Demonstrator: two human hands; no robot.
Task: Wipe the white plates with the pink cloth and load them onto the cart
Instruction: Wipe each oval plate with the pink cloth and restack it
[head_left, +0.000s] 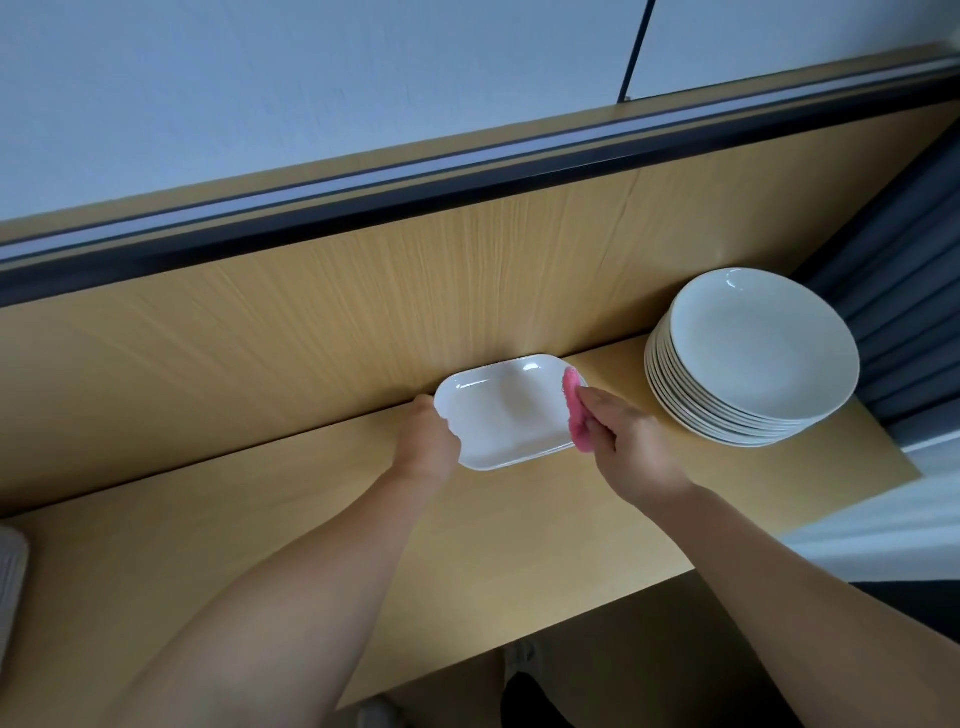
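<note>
Biggest thing in view is the wooden table (519, 545), with a tall wood-grain back panel (311, 322) rising behind it. Off to the right, near a grey curtain (904, 291), there's a stack of round white plates (758, 353) sitting on the table, well apart from both hands. No cart anywhere in the shot, so loading looks a way off.

The plate being worked on is a rectangular white plate (504, 415), right up by the back panel in the middle of the table. I honestly can't tell if it's lifted a bit or resting flat.

The left hand (428, 441) has a curled grip on the plate's left short end, thumb over the rim. The right hand (631, 447) has its grip closed round the bunched-up pink cloth (574, 410), which is pressed on the plate's right short end.

The bit that matters: the plate's long axis runs left to right between the two hands, tipped slightly up toward the right. So the whole face of the plate lies to the left of the cloth. My guess is the wipe needs to sweep leftward along that axis, toward the left hand, while that hand steadies the plate. If its grip is loose, the plate could skid into the panel.
</note>
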